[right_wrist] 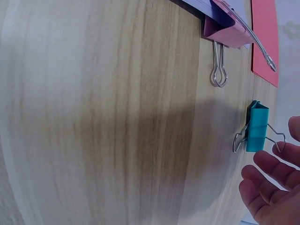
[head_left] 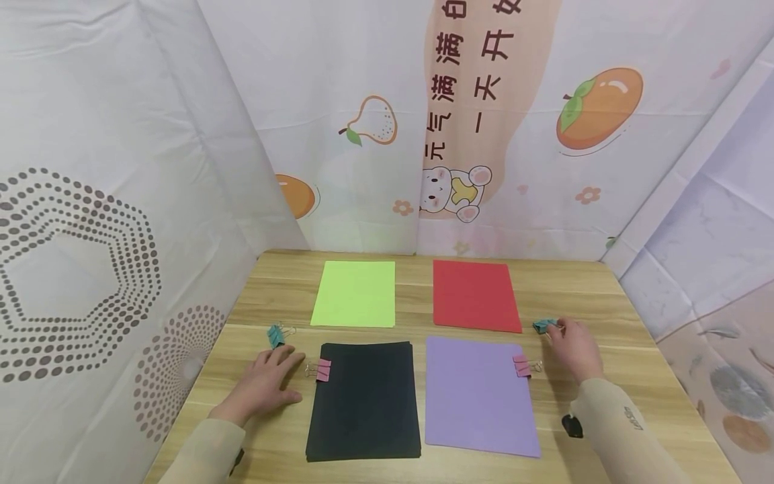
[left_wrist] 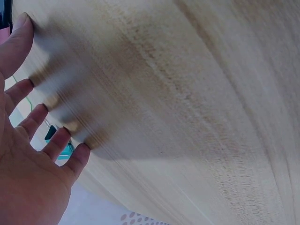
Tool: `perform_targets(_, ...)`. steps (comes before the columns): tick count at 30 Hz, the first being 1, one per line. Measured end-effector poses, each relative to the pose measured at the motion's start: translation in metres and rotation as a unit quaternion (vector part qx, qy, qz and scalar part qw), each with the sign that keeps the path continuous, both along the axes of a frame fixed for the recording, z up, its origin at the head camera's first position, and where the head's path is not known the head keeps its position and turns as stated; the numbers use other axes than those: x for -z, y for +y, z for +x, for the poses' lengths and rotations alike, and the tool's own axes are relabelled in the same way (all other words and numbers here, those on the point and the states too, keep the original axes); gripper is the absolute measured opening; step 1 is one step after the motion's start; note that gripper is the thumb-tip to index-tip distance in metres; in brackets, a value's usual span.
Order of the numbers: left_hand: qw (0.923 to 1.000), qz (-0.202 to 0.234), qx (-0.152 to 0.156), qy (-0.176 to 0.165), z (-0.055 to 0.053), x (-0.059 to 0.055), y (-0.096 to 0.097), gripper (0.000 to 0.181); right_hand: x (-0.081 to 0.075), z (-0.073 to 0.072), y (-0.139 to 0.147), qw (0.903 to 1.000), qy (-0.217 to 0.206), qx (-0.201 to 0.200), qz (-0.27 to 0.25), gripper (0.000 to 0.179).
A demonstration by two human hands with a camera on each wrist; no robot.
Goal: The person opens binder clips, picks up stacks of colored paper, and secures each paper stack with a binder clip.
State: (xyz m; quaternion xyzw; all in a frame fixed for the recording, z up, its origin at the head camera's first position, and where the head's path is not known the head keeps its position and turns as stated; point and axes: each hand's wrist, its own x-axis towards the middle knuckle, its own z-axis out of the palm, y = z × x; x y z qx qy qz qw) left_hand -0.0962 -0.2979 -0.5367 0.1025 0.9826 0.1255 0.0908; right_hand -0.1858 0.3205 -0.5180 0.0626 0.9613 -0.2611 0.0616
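Observation:
In the head view my left hand [head_left: 265, 382] rests at the table's left side, fingers spread, holding nothing. Just beyond its fingertips lies a teal binder clip [head_left: 276, 335], partly hidden behind the fingers [left_wrist: 58, 143] in the left wrist view. My right hand [head_left: 577, 348] is at another teal binder clip [right_wrist: 257, 127] on the right. Its index fingertip is right at the wire handle, with the thumb slightly apart. Black sheets [head_left: 365, 403] carry a pink binder clip [head_left: 323, 370] on their left edge. Purple sheets [head_left: 478, 396] carry a pink binder clip [head_left: 522, 366] on their right edge.
Yellow-green sheets [head_left: 355, 294] and red sheets [head_left: 476, 296] lie at the back of the wooden table [head_left: 414, 296]. A printed curtain [head_left: 338, 74] hangs behind it, and more cloth [head_left: 78, 168] hangs along the left side.

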Motion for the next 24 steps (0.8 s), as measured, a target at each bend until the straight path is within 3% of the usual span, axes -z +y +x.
perform_targets(9,1.0000,0.004,-0.002,-0.006,-0.0003,0.0002,-0.0001,0.080,-0.0017,0.0007,0.0030,0.9998,-0.010,0.009,-0.013,0.044)
perform_targets(24,1.0000,0.001,0.000,-0.003,0.0010,-0.0027,0.0012,0.079,-0.0007,0.0013,0.0069,0.9983,-0.043,0.036,-0.013,0.049)
